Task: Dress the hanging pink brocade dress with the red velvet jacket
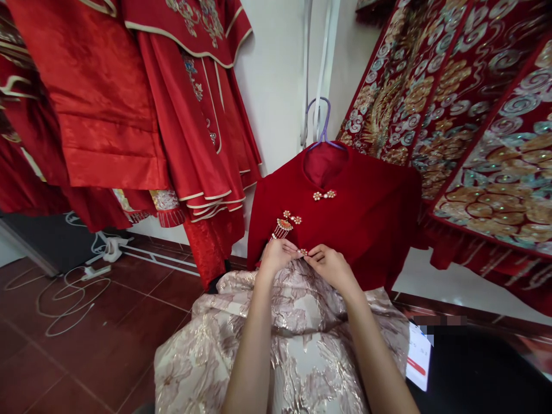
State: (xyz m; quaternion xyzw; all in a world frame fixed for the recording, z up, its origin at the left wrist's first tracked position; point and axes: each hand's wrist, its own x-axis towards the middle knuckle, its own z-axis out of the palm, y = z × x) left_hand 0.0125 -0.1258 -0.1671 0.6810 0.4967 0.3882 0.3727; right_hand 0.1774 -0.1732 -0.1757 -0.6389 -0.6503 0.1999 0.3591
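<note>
Left hand [278, 254] and right hand [331, 265] pinch a clasp [303, 252] between them on the red top [362, 201] just ahead, seemingly hung from the hanger [324, 127] beyond to free both hands

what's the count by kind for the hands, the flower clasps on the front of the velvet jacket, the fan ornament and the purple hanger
Hands: 2 (left hand, right hand)
Flower clasps: 3 (neck clasp, chest clasp, lower clasp at the fingertips, partly covered)
Fan ornament: 1
Purple hanger: 1
Total: 7
</note>
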